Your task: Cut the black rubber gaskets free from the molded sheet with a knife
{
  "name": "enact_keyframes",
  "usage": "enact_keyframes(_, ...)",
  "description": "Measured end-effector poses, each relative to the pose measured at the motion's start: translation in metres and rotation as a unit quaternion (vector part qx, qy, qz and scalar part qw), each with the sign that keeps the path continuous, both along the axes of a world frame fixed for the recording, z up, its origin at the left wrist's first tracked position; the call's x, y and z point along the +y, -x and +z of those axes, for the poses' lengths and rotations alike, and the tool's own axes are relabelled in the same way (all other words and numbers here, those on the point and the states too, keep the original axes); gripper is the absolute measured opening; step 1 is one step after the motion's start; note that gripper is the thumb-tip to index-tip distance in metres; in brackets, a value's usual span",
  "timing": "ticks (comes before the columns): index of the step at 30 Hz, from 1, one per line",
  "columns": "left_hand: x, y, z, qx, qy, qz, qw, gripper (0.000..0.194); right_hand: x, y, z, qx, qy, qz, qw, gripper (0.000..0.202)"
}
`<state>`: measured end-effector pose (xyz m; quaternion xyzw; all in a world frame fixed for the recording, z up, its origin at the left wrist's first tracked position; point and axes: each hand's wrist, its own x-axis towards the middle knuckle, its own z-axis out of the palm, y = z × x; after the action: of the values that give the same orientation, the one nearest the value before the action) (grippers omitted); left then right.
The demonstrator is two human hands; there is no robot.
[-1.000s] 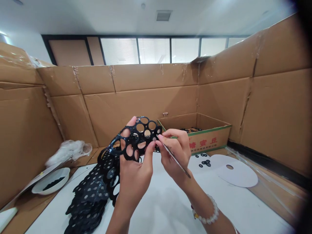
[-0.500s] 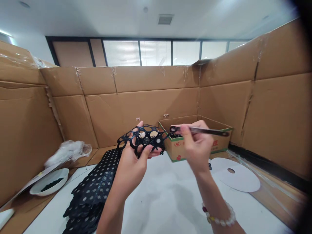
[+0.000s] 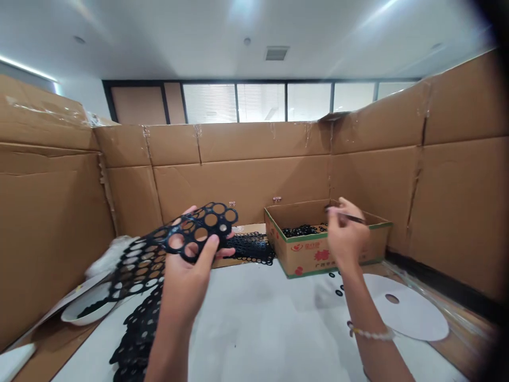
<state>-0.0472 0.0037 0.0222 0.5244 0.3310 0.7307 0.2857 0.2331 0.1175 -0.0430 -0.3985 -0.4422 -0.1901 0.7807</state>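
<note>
The left hand [image 3: 193, 254] is up near the middle with its thumb bent over its fingers, and the right hand [image 3: 345, 231] is up on the right with its fingers pinched shut, both arms reaching from the near side.

1. Small black rings [image 3: 299, 231] lie in the brown cardboard box [image 3: 312, 257].
2. Flat black holey sheets [image 3: 250, 249] lie just left of the box.
3. Round white disc [image 3: 421, 314]: before it, to the right.
4. Round white bowl [image 3: 81, 318]: far left of it.
</note>
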Motion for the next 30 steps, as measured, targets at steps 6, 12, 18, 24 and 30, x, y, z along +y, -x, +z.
enact_keyframes(6, -0.003, -0.003, -0.007, 0.018, 0.044, 0.012, 0.999, 0.056, -0.021, 0.053, 0.019, 0.050, -0.029, 0.016, 0.998, 0.018)
enact_keyframes(12, 0.007, -0.005, -0.014, 0.119, 0.036, 0.041, 0.991, 0.047, -0.096, 0.127, 0.023, -0.174, -0.182, 0.037, 0.967, 0.016)
enact_keyframes(18, 0.005, -0.009, -0.017, 0.182, 0.000, 0.046, 0.982, 0.039, -0.092, 0.167, 0.006, -0.253, -0.198, 0.047, 0.946, 0.008)
enact_keyframes(24, 0.003, -0.008, -0.016, 0.162, -0.011, 0.055, 0.985, 0.039, -0.088, 0.168, 0.005, -0.233, -0.211, 0.067, 0.947, 0.018)
enact_keyframes(30, 0.000, -0.012, -0.014, 0.167, -0.021, 0.051, 0.984, 0.042, -0.091, 0.170, 0.003, -0.219, -0.193, 0.095, 0.952, 0.016)
